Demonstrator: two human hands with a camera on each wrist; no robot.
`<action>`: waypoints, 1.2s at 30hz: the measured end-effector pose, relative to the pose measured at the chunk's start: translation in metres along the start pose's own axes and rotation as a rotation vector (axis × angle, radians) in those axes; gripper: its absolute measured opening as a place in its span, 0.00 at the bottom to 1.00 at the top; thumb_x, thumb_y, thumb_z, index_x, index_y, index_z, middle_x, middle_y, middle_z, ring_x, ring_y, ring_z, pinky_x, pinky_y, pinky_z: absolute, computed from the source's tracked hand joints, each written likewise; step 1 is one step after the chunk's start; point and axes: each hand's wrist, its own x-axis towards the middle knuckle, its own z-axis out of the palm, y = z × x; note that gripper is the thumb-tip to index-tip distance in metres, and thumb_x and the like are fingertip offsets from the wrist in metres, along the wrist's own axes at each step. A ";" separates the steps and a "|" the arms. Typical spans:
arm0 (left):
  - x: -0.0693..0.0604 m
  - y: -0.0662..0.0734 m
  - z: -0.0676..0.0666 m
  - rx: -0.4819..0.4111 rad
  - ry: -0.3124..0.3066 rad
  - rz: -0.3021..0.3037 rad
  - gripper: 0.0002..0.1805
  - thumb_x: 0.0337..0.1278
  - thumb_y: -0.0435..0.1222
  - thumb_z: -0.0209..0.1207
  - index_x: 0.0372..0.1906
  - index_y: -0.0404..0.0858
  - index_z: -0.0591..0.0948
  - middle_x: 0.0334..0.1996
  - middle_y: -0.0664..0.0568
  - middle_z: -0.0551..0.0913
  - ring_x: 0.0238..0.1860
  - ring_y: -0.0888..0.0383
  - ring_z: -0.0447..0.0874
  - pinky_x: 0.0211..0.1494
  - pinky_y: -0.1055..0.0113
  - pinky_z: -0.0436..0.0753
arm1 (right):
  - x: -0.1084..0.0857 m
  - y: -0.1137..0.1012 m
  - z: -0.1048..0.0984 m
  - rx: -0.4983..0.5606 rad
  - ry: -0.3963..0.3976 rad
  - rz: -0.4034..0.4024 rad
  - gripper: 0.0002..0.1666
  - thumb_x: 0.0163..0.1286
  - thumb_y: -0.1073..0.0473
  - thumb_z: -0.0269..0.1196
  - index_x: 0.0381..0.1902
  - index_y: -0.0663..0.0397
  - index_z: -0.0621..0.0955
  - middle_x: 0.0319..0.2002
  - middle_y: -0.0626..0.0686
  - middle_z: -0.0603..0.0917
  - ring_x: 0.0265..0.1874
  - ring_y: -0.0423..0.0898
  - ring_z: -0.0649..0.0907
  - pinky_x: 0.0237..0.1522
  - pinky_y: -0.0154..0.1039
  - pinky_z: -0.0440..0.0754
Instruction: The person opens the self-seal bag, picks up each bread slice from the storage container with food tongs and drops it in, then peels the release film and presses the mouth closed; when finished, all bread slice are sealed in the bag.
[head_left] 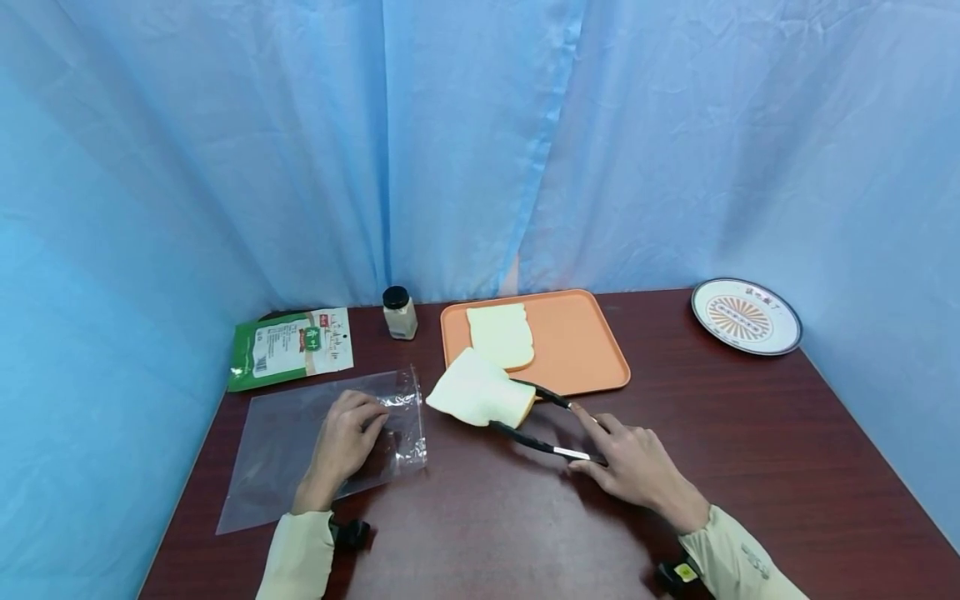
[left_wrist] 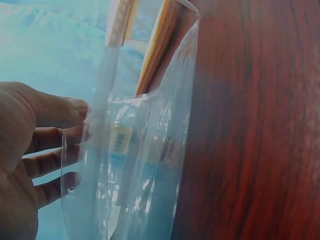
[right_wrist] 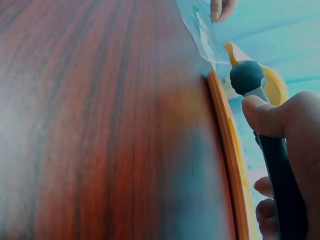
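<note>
My left hand [head_left: 348,437] pinches the upper layer at the right end of a clear plastic bag [head_left: 273,450] lying on the table. In the left wrist view, the bag's mouth [left_wrist: 150,165] gapes, and the fingers show through the film. My right hand [head_left: 637,467] grips black tongs [head_left: 525,438], their tips clamped on a slice of bread [head_left: 476,392]. That slice is raised and tilted, between the bag's mouth and an orange tray [head_left: 577,354]. Another bread slice [head_left: 501,329] lies on the tray's left part. The right wrist view shows the thumb against a tong arm [right_wrist: 280,175].
A green and white packet [head_left: 292,346] lies behind the bag. Beside it stands a small black-lidded jar [head_left: 400,315]. A patterned plate [head_left: 746,317] sits at the far right corner of the dark wooden table [head_left: 757,433]. Blue curtains [head_left: 465,150] enclose the back and sides.
</note>
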 end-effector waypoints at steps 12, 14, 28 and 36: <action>-0.004 -0.001 0.000 -0.020 0.034 0.037 0.06 0.44 0.26 0.74 0.31 0.36 0.90 0.32 0.49 0.87 0.40 0.52 0.81 0.41 0.55 0.83 | 0.010 -0.014 0.007 0.047 -0.043 -0.116 0.51 0.54 0.34 0.72 0.70 0.52 0.73 0.43 0.53 0.86 0.16 0.41 0.79 0.20 0.38 0.76; -0.004 0.000 0.000 -0.026 0.038 0.048 0.07 0.44 0.26 0.74 0.31 0.37 0.90 0.32 0.50 0.87 0.40 0.52 0.81 0.41 0.55 0.83 | 0.012 -0.014 0.009 0.045 -0.035 -0.141 0.51 0.54 0.33 0.72 0.70 0.52 0.73 0.43 0.52 0.86 0.16 0.40 0.78 0.20 0.37 0.76; -0.002 0.000 -0.002 -0.053 0.046 0.074 0.07 0.44 0.26 0.74 0.32 0.38 0.90 0.31 0.49 0.87 0.39 0.52 0.81 0.38 0.58 0.83 | 0.026 -0.010 0.004 -0.004 -0.087 -0.200 0.50 0.57 0.31 0.70 0.71 0.49 0.71 0.43 0.52 0.85 0.13 0.39 0.72 0.18 0.35 0.71; -0.002 0.001 -0.003 -0.048 0.025 0.048 0.06 0.46 0.27 0.73 0.32 0.37 0.90 0.32 0.50 0.87 0.40 0.52 0.81 0.39 0.57 0.83 | 0.031 -0.010 0.004 -0.012 -0.067 -0.210 0.50 0.56 0.32 0.71 0.71 0.50 0.72 0.41 0.52 0.83 0.12 0.39 0.68 0.16 0.34 0.66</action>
